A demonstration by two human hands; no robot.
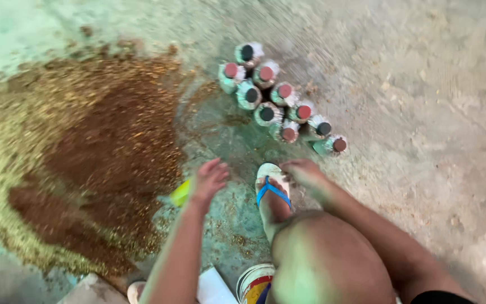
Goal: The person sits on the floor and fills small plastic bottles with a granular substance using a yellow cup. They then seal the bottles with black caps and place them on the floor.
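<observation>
A bare concrete floor (423, 84) carries everything. A wide brown heap (80, 152) of grainy matter lies at left; a cluster of capped bottles (279, 101) stands far, right of the heap.

A cluster of filled bags (281, 101) with red and black stoppers stands on the concrete floor (423, 112) ahead of me. My foot wears a white sandal with blue straps (272, 188). A round container (254, 281) sits by my knee, beside a white sheet (214, 287)
</observation>
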